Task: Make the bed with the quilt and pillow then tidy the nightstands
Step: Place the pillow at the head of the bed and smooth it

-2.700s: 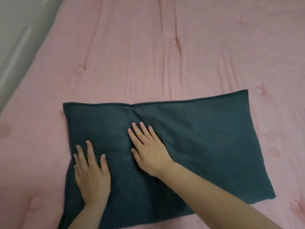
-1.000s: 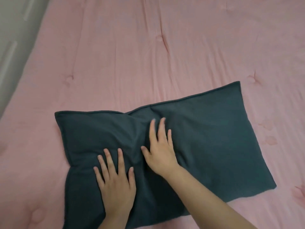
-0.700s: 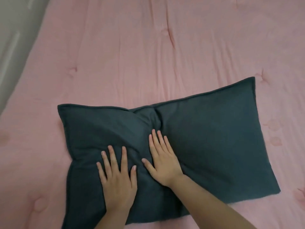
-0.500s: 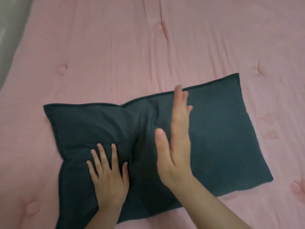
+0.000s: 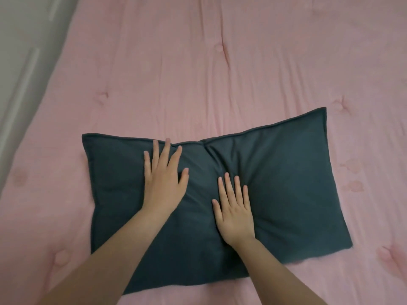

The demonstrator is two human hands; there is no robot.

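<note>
Along the left edge of your view, past the left side of the bed, you see a pale grey-white wall or panel [image 5: 24, 40]. You can make out two raised white strips on it: a short strip [image 5: 54, 8] near the top of the view and a longer strip [image 5: 24, 84] below it, running down alongside the edge of the bed. You cannot tell whether this surface is a door, a wardrobe front or a plain wall.
</note>
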